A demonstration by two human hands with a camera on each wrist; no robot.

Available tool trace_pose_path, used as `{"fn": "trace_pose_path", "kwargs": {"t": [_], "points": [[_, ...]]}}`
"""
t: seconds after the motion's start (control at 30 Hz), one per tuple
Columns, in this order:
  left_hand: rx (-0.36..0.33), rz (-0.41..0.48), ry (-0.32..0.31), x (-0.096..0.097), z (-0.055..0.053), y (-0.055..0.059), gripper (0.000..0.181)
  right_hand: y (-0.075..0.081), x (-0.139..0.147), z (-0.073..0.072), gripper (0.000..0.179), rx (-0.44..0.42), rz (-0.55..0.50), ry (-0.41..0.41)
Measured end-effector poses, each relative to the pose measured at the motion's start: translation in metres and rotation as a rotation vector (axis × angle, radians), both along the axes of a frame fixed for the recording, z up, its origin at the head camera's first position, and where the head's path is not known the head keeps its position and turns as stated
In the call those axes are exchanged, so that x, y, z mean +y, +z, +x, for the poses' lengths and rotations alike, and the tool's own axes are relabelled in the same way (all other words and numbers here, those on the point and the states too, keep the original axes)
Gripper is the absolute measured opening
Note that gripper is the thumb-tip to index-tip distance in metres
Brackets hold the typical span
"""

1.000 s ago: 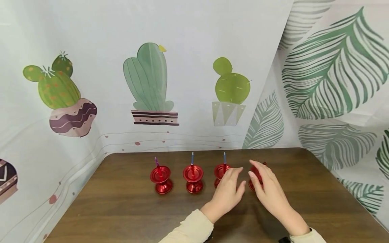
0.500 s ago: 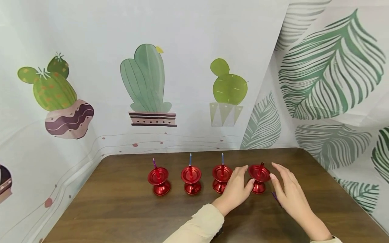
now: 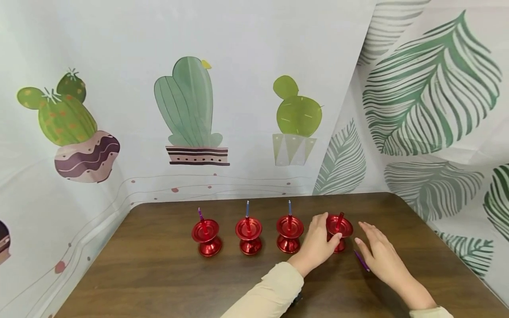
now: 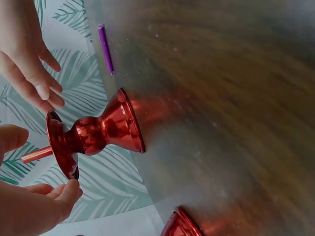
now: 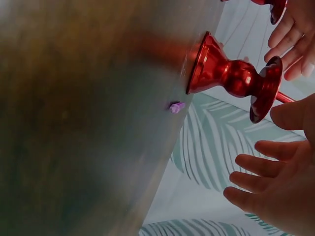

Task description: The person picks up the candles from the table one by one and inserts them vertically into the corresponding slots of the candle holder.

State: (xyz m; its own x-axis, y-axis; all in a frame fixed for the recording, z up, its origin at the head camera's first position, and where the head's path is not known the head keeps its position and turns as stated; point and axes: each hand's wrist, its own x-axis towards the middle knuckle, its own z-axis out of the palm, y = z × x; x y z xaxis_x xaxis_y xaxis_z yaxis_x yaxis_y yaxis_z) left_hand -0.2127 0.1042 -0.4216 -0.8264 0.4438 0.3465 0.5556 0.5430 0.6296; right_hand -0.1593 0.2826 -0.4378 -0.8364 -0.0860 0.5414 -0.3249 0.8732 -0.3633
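Note:
The rightmost red candle holder (image 3: 339,227) stands upright with an empty red tube at its centre. My left hand (image 3: 316,245) is at its left side, fingers loosely extended. In the left wrist view those fingertips (image 4: 73,189) appear to be at the edge of the dish, though contact is hard to tell. My right hand (image 3: 385,256) hovers open to the holder's right, holding nothing. Between this hand and the holder a purple candle (image 3: 362,261) lies on the table; the right wrist view shows it end-on (image 5: 176,107).
Three more red holders stand in a row to the left: one with a purple candle (image 3: 201,214), one with a blue candle (image 3: 248,209), another with a blue candle (image 3: 289,208). The brown table (image 3: 179,282) meets a cactus-print cloth (image 3: 246,110) behind.
Both hands have moved to the right, the right hand farther, away from the rightmost holder. That holder and the lying purple candle have come into clearer view. The camera has shifted slightly.

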Motion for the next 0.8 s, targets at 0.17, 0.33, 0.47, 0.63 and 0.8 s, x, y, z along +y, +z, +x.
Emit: {"fn": "trace_pose_path", "kwargs": {"t": [0.17, 0.33, 0.47, 0.63, 0.8], "points": [[-0.042, -0.023, 0.009, 0.007, -0.002, -0.002, 0.065, -0.003, 0.001, -0.002, 0.047, -0.093, 0.067, -0.022], [-0.067, -0.047, 0.028, 0.011, -0.004, -0.002, 0.07, -0.005, 0.001, -0.003, 0.049, -0.314, 0.139, -0.05], [-0.09, -0.064, 0.045, 0.013, -0.006, 0.0, 0.073, -0.004, 0.003, -0.003, 0.054, -0.477, 0.167, -0.062], [-0.154, -0.088, 0.07, 0.015, -0.008, 0.001, 0.077, -0.003, 0.005, -0.003, 0.061, -0.625, 0.183, -0.07], [-0.169, -0.085, 0.08, 0.015, -0.009, 0.0, 0.073, -0.005, 0.003, -0.002, 0.06, -0.644, 0.208, -0.081]]}}
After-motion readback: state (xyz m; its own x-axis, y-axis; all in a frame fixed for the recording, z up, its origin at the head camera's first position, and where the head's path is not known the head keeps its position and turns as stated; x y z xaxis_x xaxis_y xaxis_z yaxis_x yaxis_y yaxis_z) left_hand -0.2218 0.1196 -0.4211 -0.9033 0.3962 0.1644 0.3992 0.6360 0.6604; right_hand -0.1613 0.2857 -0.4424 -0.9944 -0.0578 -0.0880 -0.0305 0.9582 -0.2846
